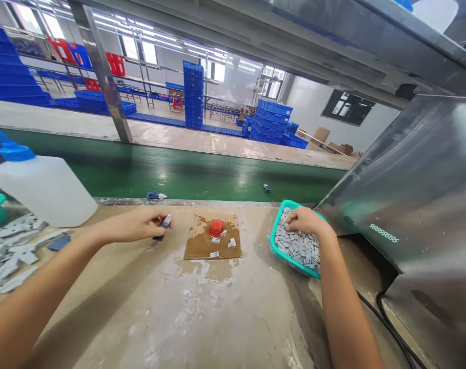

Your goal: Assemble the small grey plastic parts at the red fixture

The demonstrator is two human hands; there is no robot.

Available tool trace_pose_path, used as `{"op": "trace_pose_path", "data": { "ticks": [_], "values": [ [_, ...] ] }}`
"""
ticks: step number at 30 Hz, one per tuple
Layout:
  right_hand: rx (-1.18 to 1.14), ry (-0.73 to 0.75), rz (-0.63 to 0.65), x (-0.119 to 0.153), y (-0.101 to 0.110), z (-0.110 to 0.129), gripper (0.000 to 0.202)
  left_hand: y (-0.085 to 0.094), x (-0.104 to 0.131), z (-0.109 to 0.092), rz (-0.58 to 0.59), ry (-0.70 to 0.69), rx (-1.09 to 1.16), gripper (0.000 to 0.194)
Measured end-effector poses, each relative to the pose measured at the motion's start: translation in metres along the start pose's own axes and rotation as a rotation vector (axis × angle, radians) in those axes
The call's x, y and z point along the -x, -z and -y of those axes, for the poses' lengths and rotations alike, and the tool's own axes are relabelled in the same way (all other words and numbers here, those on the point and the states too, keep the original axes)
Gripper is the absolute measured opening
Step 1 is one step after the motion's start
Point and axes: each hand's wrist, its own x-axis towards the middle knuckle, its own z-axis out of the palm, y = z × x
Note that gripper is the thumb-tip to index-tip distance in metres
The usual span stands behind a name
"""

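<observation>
My left hand [153, 225] is closed round a small grey and dark-blue plastic part [165, 223], held just above the table left of the wet board. Over at the right, my right hand [306, 221] reaches into a teal basket [276, 247] full of small grey plastic pieces [294, 245]. Its thumb and fingers are pinched together at the top of the heap; what they grip is too small to make out. Between the hands lies a wet brown board [196, 248]. On it sit a red dome-shaped piece [216, 228] and several loose grey pieces [231, 243].
A white bottle with a blue cap [44, 189] stands at the left, behind a pile of grey parts [13, 251]. The green conveyor belt [202, 177] carries two blue-grey parts. A metal housing [417, 205] and black cables [390, 328] border the right side.
</observation>
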Motion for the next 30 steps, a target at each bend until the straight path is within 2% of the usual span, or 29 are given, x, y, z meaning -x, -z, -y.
{"op": "trace_pose_path", "data": {
  "ticks": [3,7,10,12,15,19,22,25,28,30],
  "values": [
    [0.018,0.04,-0.058,0.005,0.006,0.0,0.008,-0.001,0.0,-0.011,0.062,-0.047,0.183,0.011],
    [-0.002,0.076,-0.106,0.011,0.009,0.006,0.02,-0.019,-0.01,-0.027,-0.017,-0.06,0.44,0.013],
    [-0.017,0.061,-0.131,0.013,0.012,0.009,0.019,-0.036,-0.016,-0.036,-0.06,-0.081,0.427,0.018],
    [-0.019,0.026,-0.191,0.014,0.015,0.012,0.017,-0.045,-0.016,-0.039,-0.062,-0.074,0.367,0.022],
    [-0.159,0.044,-0.238,0.016,0.014,0.024,0.017,-0.051,-0.014,-0.04,-0.031,-0.083,0.339,0.022],
    [-0.503,0.315,-0.145,0.021,-0.004,0.068,0.019,-0.054,-0.009,-0.043,-0.061,-0.172,0.376,0.02],
    [-0.558,0.529,0.032,0.026,-0.026,0.106,0.015,-0.061,-0.005,-0.047,-0.112,-0.266,0.391,0.019],
    [-0.573,0.556,0.132,0.029,-0.041,0.125,0.02,-0.069,-0.004,-0.049,-0.105,-0.348,0.355,0.013],
    [-0.631,0.514,0.108,0.029,-0.049,0.128,0.023,-0.073,-0.006,-0.047,-0.091,-0.295,0.443,0.01],
    [-0.682,0.517,-0.051,0.029,-0.052,0.129,0.017,-0.074,-0.009,-0.045,-0.095,-0.21,0.63,0.012]
  ]
}}
